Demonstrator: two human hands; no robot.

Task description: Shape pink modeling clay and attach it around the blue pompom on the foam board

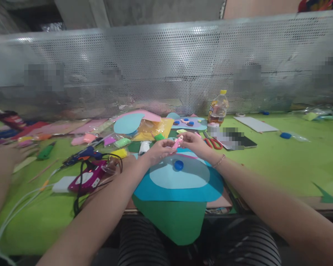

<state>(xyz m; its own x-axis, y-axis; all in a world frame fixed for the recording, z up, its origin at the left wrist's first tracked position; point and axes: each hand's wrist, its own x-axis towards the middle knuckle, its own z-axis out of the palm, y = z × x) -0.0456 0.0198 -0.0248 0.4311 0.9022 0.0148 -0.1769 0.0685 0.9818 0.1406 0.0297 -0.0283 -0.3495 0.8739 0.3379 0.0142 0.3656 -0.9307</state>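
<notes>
Pink and small, a slender piece point(177, 143) is held up over the papers at the near edge of the table point(288, 170), and from where I stand both hands are busy with it. The left hand point(160, 150) pinches it from one side, fingers drawn close; the right hand point(193, 143) meets it from the other, narrowed too, though whether it grips or merely steadies I can't tell. Such light fingering probably suits something so slight. Below lie light-blue paper point(180, 181) and a darker blue sheet point(147, 192), a blue disc point(178, 166) resting on top, perhaps to have it handy. Green paper point(174, 221) juts past the table's near edge, apparently for want of room. Red-handled scissors point(217, 144) lie near the right wrist, loops conveniently toward the person. Towards the far edge a bottle point(218, 111) stands upright by the mesh screen point(169, 66), likely clear of elbows. Nearer the left edge, a glue gun point(83, 155) lies beside a purple box point(90, 177), and a co-worker's hand point(9, 151) shows there, blurred.
</notes>
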